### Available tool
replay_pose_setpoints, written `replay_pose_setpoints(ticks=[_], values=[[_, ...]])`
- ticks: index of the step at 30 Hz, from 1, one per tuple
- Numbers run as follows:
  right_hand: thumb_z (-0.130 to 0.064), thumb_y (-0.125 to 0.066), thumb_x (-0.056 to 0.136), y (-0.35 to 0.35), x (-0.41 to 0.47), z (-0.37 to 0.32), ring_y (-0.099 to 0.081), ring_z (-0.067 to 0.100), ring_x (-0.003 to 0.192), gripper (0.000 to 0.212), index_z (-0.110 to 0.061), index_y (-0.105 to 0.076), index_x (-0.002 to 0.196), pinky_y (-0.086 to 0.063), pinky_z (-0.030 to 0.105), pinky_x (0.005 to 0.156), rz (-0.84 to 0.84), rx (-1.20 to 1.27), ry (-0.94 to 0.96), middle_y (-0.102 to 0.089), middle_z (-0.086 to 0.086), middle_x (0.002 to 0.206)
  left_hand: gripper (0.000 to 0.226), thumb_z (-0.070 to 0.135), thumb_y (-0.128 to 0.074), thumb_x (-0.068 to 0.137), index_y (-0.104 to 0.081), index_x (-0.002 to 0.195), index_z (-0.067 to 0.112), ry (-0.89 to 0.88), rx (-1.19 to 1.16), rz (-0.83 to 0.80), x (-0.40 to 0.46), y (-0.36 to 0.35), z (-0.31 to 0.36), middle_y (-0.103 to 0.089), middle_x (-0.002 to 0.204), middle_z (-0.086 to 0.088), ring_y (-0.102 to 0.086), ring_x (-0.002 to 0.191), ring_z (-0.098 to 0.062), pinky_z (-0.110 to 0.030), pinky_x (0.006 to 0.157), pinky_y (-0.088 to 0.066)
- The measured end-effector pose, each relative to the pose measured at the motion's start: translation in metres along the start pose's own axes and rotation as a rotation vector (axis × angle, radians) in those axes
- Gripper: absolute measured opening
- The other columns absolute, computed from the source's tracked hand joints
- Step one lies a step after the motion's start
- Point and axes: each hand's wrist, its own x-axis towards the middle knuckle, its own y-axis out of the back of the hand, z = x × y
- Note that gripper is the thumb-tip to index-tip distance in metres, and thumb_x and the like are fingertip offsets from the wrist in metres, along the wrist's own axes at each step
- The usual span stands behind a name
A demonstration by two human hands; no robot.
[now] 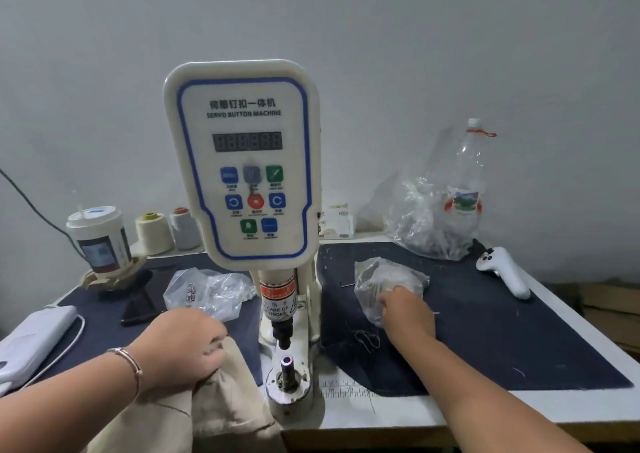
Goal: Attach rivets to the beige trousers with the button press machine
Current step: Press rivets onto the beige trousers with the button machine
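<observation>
The white servo button machine (pixel 242 161) stands at the table's middle, its lower die post (pixel 286 366) near the front edge. Just left of the post, my left hand (pixel 183 345) grips a bunched fold of the beige trousers (pixel 221 407), which hang over the table's front. On the dark mat to the right of the machine, my right hand (pixel 405 310) reaches into a small clear plastic bag of rivets (pixel 384 283); the fingertips are hidden in the plastic. A second clear bag with small metal parts (pixel 207 291) lies left of the machine.
A lidded paper cup (pixel 98 236), two thread cones (pixel 154 232) and a dark phone (pixel 140 305) sit at the back left. A white power bank (pixel 34 338) lies at the left edge. A plastic bottle (pixel 465 189), a large clear bag (pixel 426 220) and a white controller (pixel 504 272) are at the right.
</observation>
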Motion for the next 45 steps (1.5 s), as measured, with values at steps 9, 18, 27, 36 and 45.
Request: replay_pose_setpoints(ticks=[9,18,27,36,45], values=[[-0.035,-0.048,0.097,-0.017,0.002,0.004,-0.061,0.024,0.099,0.028,-0.017,-0.069,0.104,-0.048,0.032,0.08,0.118,0.064,-0.041,-0.059,0.002,0.115,0.029,0.032,-0.054,0.082,-0.043,0.06,0.017,0.306,-0.374,0.067,-0.002,-0.037,0.022,-0.055,0.063,0.001,-0.055,0.07,-0.013,-0.029,0.057,-0.033],[-0.023,-0.056,0.09,-0.015,0.001,0.006,-0.061,0.022,0.09,0.019,-0.032,-0.073,0.089,-0.036,0.025,0.065,0.101,0.148,-0.015,-0.06,-0.004,0.104,0.027,0.018,-0.061,0.082,-0.042,0.062,0.015,0.446,-0.708,0.144,-0.013,-0.04,0.022,-0.059,0.064,0.002,-0.054,0.064,-0.014,-0.027,0.06,-0.041],[-0.018,-0.057,0.086,-0.015,-0.003,0.005,-0.061,0.022,0.086,0.022,-0.032,-0.073,0.081,-0.035,0.024,0.062,0.119,0.204,-0.075,-0.065,-0.007,0.096,0.022,0.035,-0.042,0.063,-0.04,0.058,0.014,0.406,-0.764,0.189,-0.016,-0.044,0.02,-0.055,0.06,-0.004,-0.054,0.061,-0.019,-0.036,0.058,-0.041],[-0.022,-0.056,0.091,-0.018,0.0,0.004,-0.065,0.028,0.088,0.008,-0.022,-0.064,0.09,-0.038,0.028,0.064,0.135,0.203,-0.111,-0.069,0.004,0.094,0.024,0.033,-0.041,0.063,-0.04,0.053,0.011,0.404,-0.774,0.226,-0.014,-0.049,0.019,-0.05,0.053,-0.003,-0.052,0.06,-0.018,-0.035,0.056,-0.037],[-0.016,-0.053,0.091,-0.016,-0.005,0.004,-0.062,0.033,0.087,0.008,-0.011,-0.057,0.085,-0.044,0.034,0.068,0.215,0.305,-0.093,-0.066,0.011,0.093,0.022,0.033,-0.042,0.061,-0.041,0.052,0.013,0.409,-0.764,0.233,-0.012,-0.051,0.018,-0.049,0.052,-0.006,-0.052,0.06,-0.022,-0.037,0.057,-0.039]])
